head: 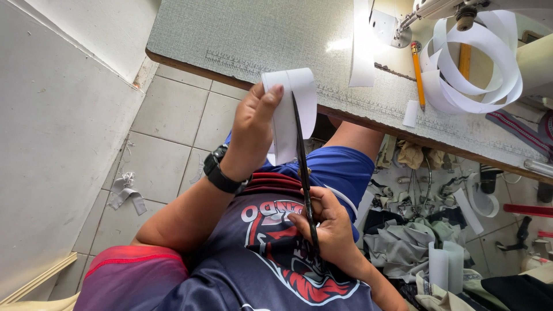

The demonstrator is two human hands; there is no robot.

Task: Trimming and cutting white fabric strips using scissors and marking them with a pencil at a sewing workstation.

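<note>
The left hand (253, 124) pinches a folded white strip (291, 112) taut so the right hand (328, 227), apparently gripping the scissors (303, 173), can cut it.

Your left hand (256, 124) pinches a folded strip of white band (291, 109) and holds it up just in front of the edge of the sewing table (242, 40). Your right hand (328, 227), lower and nearer your chest, grips the handles of black scissors (302, 167), whose blades run up along the strip's middle. On the table, right of the strip, a pencil (418, 75) lies beside a loose coil of white band (478, 63). Below the table, fabric scraps (403, 242) lie heaped on the tiled floor (173, 132).
</note>
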